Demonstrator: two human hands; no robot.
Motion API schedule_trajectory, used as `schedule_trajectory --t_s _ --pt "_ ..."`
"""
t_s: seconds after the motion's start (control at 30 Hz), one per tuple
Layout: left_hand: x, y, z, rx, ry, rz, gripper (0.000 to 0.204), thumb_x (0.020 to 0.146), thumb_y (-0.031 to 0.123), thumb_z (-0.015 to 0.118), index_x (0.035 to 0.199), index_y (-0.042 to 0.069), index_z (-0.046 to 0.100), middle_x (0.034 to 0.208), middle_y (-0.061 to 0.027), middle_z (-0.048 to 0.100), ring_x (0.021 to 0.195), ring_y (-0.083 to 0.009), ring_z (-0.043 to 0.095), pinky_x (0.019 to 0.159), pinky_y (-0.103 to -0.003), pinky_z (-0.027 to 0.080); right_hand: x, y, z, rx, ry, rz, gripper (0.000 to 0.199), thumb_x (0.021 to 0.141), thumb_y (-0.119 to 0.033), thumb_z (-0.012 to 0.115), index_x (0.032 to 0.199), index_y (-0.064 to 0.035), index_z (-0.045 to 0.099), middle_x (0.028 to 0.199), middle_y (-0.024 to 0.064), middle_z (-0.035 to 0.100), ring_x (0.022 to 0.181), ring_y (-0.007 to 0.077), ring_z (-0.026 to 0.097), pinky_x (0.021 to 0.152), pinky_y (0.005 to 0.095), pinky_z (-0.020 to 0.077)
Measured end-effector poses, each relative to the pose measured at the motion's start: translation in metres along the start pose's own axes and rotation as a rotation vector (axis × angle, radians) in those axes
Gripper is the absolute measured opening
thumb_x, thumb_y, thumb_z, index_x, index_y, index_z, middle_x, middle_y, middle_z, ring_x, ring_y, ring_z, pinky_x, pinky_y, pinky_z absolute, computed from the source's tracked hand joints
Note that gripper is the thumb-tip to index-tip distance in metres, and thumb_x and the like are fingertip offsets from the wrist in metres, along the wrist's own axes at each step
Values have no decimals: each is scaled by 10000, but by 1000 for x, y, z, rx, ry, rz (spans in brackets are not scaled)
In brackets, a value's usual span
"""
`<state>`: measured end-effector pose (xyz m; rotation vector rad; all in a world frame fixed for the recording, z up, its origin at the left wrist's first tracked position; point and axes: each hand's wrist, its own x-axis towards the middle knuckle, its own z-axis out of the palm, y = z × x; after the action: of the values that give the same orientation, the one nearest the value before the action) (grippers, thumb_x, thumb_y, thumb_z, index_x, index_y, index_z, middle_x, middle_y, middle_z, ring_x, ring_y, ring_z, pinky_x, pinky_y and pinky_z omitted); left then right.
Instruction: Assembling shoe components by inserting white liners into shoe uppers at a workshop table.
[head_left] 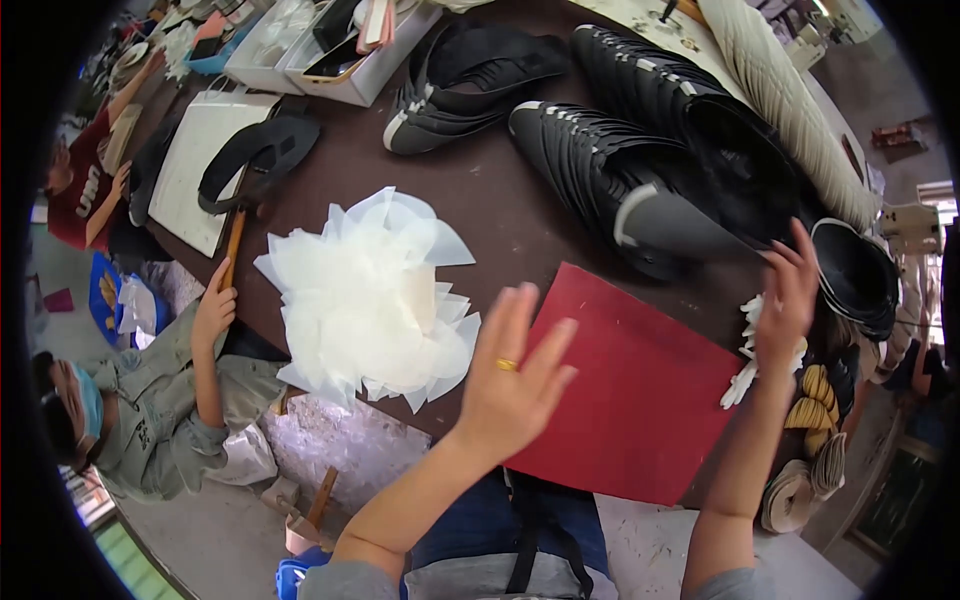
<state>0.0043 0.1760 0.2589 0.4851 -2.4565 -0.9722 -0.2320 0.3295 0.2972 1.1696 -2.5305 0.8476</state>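
My left hand point(515, 375), a ring on one finger, hovers over the left edge of a red sheet point(640, 390) with its fingers spread and nothing in them. To its left is a pile of thin white translucent cut pieces point(360, 300). My right hand point(787, 295) is at the right, its fingertips closed on the end of a black shoe upper point(680, 230) with a pale edge. That upper reaches across the near end of a nested stack of black shoe uppers point(590, 165). White scraps point(745, 360) lie beside my right wrist.
More black uppers stand stacked at the back point(470, 85) and right point(855, 275). White bins point(350, 70) sit at the far left, near a white board point(205, 170). A co-worker's hand point(213, 310) rests by a wooden stick point(234, 245). Yellow-brown bundles point(815, 405) hang right.
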Motion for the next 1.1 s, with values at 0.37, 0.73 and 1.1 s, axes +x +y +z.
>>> schedule_trajectory --t_s 0.37,0.73,1.1 --pt "-123 38 16 -620 -364 -746 619 858 220 571 1364 52 256 1274 -173 372 1083 -269 506 872 -329 435 -43 -100 52 114 -907 -428 195 698 -109 623 880 -39 621 1189 100 506 1079 267 480 1026 455 268" --pt "-101 -146 -85 557 129 -494 424 769 -15 535 1189 3 477 1250 -130 457 1119 -311 446 943 -368 370 -67 -234 209 618 -799 -189 288 755 -50 613 1040 -55 577 966 81 538 674 194 533 616 276 461" --pt "-103 -179 -142 562 -38 -151 89 703 60 606 776 79 557 780 4 559 737 -188 504 754 -307 407 -79 -256 251 539 -826 -375 334 778 13 499 1108 -9 547 1112 86 462 932 250 500 759 301 465"
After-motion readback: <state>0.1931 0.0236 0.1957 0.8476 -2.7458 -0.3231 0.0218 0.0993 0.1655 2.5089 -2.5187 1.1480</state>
